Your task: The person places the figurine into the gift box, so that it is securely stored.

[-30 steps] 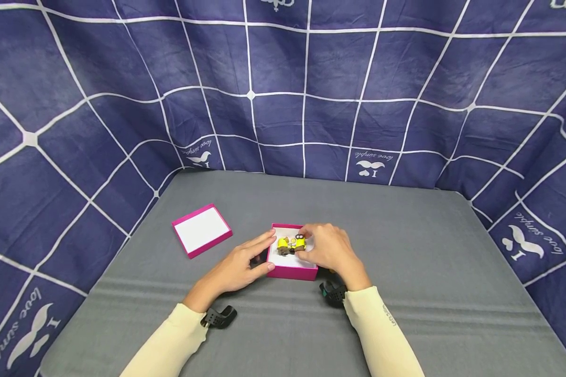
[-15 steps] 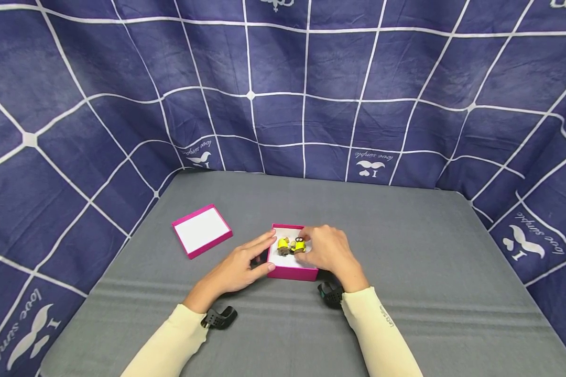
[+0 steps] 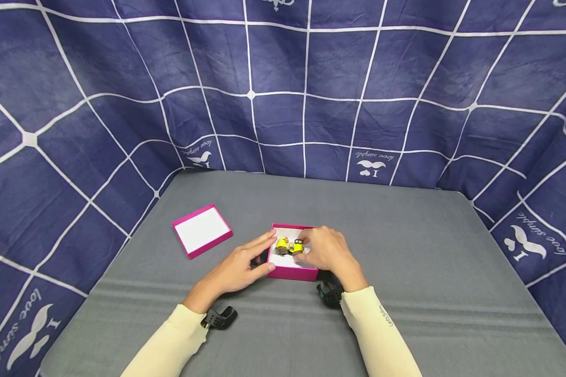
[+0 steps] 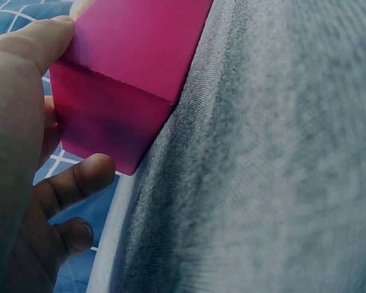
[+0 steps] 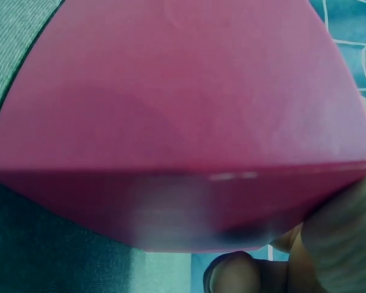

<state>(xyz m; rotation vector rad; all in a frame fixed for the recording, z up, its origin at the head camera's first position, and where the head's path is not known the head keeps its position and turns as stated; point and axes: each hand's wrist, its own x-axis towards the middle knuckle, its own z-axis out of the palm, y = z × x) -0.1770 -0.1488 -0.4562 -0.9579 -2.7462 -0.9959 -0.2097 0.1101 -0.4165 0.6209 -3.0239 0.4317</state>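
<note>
A pink box (image 3: 292,274) with a white inside stands uncovered on the grey table. Two small yellow minion figurines are in it: the left figurine (image 3: 281,245) lies near the left wall, and the right figurine (image 3: 298,247) shows big goggle eyes. My right hand (image 3: 329,251) reaches over the box's right side and pinches the right figurine between thumb and fingers. My left hand (image 3: 240,267) holds the box's left side, thumb at the near corner and fingertips on the rim. In the left wrist view its thumb (image 4: 52,33) touches the box edge; lower fingers curl beside the wall.
A pink lid (image 3: 203,230), white side up, lies to the left behind my left hand. Grey cloth (image 3: 405,251) covers the table. A blue curtain with white lines (image 3: 283,120) hangs at the back and both sides.
My right hand shifts slightly, and the right figurine turns and moves a little left and down in the box. The left figurine shifts a little. My left hand stays in place.
</note>
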